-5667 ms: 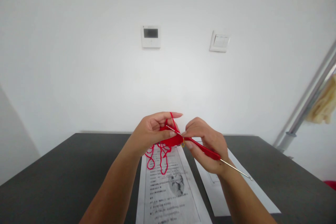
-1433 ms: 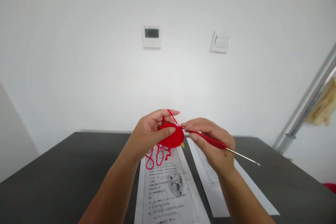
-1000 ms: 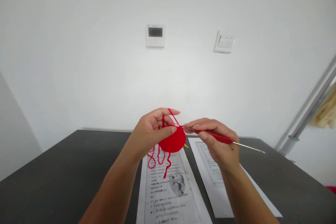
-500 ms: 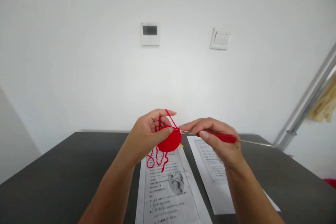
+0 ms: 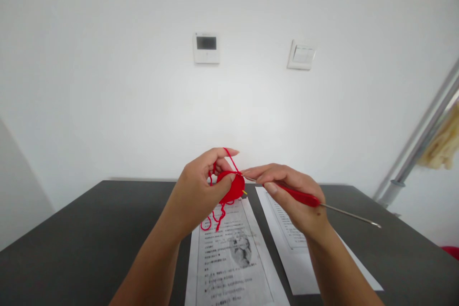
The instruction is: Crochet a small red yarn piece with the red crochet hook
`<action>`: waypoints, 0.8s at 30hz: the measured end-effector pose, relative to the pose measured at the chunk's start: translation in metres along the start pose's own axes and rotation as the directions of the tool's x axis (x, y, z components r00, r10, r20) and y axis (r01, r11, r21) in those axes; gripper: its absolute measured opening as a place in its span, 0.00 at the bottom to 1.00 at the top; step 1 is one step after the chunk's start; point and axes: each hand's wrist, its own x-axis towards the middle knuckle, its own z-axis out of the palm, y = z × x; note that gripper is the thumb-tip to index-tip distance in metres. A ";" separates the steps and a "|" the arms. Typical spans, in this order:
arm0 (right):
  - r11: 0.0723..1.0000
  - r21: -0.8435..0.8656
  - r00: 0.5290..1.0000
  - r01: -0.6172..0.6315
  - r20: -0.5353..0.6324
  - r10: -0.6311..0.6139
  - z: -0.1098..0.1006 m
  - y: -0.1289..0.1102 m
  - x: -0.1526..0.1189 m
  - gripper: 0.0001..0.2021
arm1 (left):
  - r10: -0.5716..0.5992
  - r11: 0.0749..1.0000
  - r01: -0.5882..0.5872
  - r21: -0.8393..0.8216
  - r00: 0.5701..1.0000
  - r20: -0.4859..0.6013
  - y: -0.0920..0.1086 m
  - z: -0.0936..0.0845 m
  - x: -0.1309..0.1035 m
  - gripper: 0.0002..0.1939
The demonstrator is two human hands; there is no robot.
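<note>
My left hand (image 5: 206, 177) pinches a round red crochet piece (image 5: 234, 190) between thumb and fingers. Red yarn (image 5: 230, 157) runs over its raised index finger down to the top edge of the piece. Loose red strands dangle below, and a small yellow marker (image 5: 245, 192) sticks out at the right side. My right hand (image 5: 296, 191) is closed around the red handle of a crochet hook (image 5: 304, 197). The hook's thin metal front end meets the upper right edge of the piece; its very tip is hidden. A second metal end extends back past the wrist.
Two printed sheets lie on the dark table (image 5: 143, 229): a left sheet (image 5: 225, 267) under the crochet piece and a right sheet (image 5: 304, 277) partly beneath my right forearm. The white wall behind carries a thermostat panel (image 5: 207, 49) and a switch (image 5: 301, 55). A metal pole (image 5: 416, 153) stands at right.
The crochet piece has shifted slightly left and tilted, showing less of its face. My right hand has turned the hook so its rear end points lower.
</note>
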 end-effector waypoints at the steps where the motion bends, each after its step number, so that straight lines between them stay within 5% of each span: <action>1: 0.999 -0.044 1.000 0.012 0.006 -0.012 0.000 0.000 0.000 0.07 | 0.027 0.998 -0.026 0.049 0.999 -0.020 0.000 0.001 0.000 0.15; 11: 0.921 -0.294 0.965 0.256 0.134 -0.225 0.006 -0.001 0.004 0.08 | 0.306 0.871 -0.258 0.418 0.951 -0.051 0.004 0.007 -0.001 0.15; 24: 0.821 -0.410 0.912 0.397 0.076 -0.403 0.017 0.011 0.004 0.09 | 0.209 0.957 -0.170 0.237 0.966 -0.152 0.002 0.016 -0.004 0.10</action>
